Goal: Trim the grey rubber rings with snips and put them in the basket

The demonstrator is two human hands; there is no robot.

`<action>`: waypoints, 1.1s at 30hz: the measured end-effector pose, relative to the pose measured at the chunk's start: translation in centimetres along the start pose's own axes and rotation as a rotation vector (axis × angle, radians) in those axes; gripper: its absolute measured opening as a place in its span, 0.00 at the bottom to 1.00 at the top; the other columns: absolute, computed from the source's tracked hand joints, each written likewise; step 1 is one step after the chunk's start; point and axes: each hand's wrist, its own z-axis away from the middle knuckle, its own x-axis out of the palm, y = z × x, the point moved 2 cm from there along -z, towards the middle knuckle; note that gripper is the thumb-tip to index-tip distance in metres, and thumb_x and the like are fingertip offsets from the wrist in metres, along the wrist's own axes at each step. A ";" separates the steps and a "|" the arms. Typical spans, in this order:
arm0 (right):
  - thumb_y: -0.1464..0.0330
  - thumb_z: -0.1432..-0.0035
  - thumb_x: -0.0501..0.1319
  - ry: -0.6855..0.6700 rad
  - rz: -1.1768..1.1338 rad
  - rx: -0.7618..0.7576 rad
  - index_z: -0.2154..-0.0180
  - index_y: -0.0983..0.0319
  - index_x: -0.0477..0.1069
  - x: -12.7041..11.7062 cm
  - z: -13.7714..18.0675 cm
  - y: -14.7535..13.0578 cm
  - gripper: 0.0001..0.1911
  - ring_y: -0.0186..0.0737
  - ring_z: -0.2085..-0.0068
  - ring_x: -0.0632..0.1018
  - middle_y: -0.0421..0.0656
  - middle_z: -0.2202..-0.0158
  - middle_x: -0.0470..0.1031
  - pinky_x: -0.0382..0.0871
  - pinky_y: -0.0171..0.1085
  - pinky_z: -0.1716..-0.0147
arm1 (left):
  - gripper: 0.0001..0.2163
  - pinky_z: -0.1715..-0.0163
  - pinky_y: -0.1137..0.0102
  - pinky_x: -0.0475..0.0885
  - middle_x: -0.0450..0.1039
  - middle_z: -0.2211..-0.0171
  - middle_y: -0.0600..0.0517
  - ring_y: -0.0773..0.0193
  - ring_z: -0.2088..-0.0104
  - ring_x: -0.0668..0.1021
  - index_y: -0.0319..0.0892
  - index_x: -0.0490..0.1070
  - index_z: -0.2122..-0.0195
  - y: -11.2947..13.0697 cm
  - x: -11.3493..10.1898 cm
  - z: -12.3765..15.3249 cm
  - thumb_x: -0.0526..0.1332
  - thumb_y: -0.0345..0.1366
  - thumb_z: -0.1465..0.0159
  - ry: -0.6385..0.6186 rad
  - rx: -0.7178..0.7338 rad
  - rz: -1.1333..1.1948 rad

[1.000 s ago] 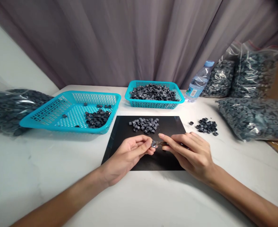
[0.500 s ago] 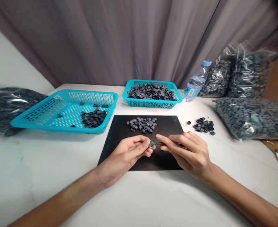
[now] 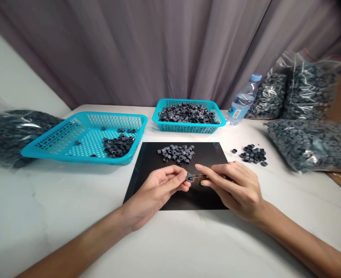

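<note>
My left hand [image 3: 159, 189] pinches a small grey ring [image 3: 189, 177] between thumb and fingertips over the black mat [image 3: 147, 162]. My right hand [image 3: 234, 187] grips a thin metal tool [image 3: 198, 176] whose tip touches the ring. A small heap of grey rings [image 3: 176, 153] lies at the mat's far edge, just beyond both hands.
A tilted teal basket [image 3: 72, 135] with some rings sits at left, a fuller teal basket [image 3: 188, 125] at the back. A loose ring pile [image 3: 253, 153] lies right of the mat. A water bottle [image 3: 241, 100] and clear bags of rings [image 3: 309, 144] stand at right, another bag [image 3: 8, 133] at far left.
Both hands stay together over the mat with ring and tool; only the view shifted slightly.
</note>
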 end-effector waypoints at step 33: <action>0.71 0.31 0.62 -0.014 0.028 -0.027 0.34 0.59 0.67 -0.2 0.1 0.0 0.26 0.34 0.72 0.69 0.42 0.66 0.79 0.61 0.36 0.71 | 0.07 0.56 0.73 0.69 0.76 0.68 0.53 0.68 0.65 0.74 0.39 0.79 0.65 -0.1 -0.1 0.1 0.68 0.38 0.33 -0.021 -0.059 0.023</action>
